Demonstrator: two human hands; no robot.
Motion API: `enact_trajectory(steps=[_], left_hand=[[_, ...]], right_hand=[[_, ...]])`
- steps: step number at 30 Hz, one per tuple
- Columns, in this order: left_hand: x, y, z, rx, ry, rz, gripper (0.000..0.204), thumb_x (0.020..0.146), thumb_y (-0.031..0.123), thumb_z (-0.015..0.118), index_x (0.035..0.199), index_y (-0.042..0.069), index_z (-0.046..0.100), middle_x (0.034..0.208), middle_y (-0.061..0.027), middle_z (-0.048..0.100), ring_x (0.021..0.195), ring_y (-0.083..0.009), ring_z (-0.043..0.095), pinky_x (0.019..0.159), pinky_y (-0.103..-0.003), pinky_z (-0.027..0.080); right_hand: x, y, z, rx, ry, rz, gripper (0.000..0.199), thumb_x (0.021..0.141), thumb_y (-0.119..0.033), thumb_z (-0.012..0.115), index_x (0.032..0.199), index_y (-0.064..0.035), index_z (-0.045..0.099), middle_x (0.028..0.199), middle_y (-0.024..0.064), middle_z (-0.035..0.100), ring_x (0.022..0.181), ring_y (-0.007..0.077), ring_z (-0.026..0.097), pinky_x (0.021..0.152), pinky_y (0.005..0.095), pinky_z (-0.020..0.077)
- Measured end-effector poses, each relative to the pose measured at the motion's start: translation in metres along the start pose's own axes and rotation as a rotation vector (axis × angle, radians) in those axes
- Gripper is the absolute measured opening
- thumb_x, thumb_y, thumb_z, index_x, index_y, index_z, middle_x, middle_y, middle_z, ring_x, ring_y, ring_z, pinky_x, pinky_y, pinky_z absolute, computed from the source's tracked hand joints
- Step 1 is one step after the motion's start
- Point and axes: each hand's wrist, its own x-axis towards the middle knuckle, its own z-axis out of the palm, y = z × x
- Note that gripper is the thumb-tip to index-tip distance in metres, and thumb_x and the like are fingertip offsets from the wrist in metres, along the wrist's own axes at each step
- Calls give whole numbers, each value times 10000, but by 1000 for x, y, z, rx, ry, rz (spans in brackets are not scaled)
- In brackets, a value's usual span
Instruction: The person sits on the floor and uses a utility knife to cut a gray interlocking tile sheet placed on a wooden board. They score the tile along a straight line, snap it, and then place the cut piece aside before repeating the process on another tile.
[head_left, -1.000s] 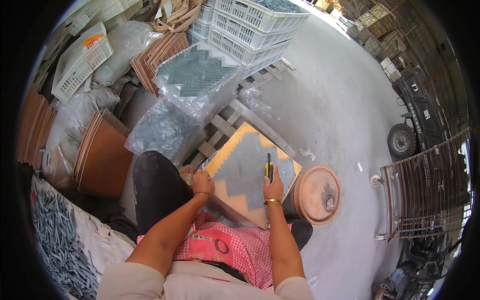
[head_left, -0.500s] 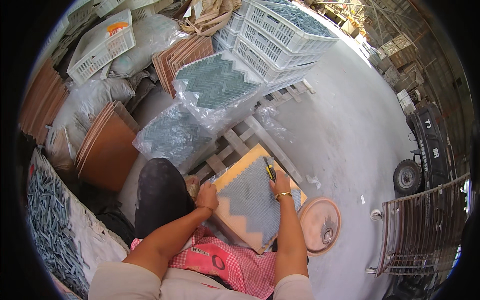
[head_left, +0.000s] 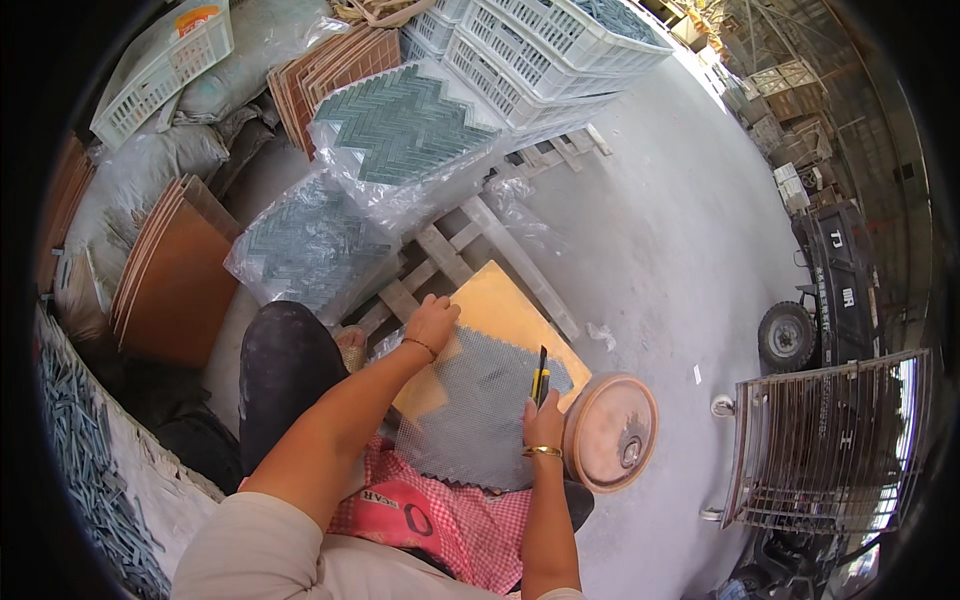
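A grey mesh-backed mosaic tile sheet (head_left: 480,410) with zigzag edges lies tilted over an orange board (head_left: 515,305), its near part hanging toward my lap. My left hand (head_left: 433,324) is closed at the sheet's far left corner, its fingertips partly hidden. At the sheet's right side, my right hand (head_left: 541,420) grips a yellow and black utility knife (head_left: 541,377) that points away from me. That hand also touches the sheet's edge; whether it pinches the sheet as well, I cannot tell.
A round, dusty lidded bucket (head_left: 612,432) stands right of the board. Ahead are a wooden pallet (head_left: 440,252), plastic-wrapped herringbone tile stacks (head_left: 400,125) and white crates (head_left: 530,60). Brown boards (head_left: 180,280) lean at left, near loose tile strips (head_left: 95,470). A black cart (head_left: 840,290) stands far right.
The mosaic sheet has slid toward me, baring the far part of the orange board. My left hand has moved to the sheet's far corner; my right hand came nearer with the knife.
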Motion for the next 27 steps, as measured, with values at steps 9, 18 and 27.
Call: enact_trajectory(steps=[9,18,27], left_hand=[[-2,-15,1,-245,-24,-69,83,653,52,568,720,72,522,761,-99,529,781,-287,510,682,-366,426],[3,-7,-2,-302,-43,-163,35,647,56,565,672,61,541,738,-128,536,749,-319,526,653,-397,433],[0,-12,-2,-350,-19,-187,52,646,48,559,693,57,537,734,-122,533,728,-318,522,635,-390,422]], right_hand=[[33,-62,65,23,-149,-403,578,762,-134,511,1291,-142,278,764,241,567,705,382,565,652,416,446],[49,-45,77,137,-186,-429,528,765,-107,505,1267,-150,347,627,141,577,500,225,578,516,322,464],[28,-50,69,-5,-136,-448,519,762,-120,505,1257,-184,362,695,173,590,599,309,588,571,373,467]])
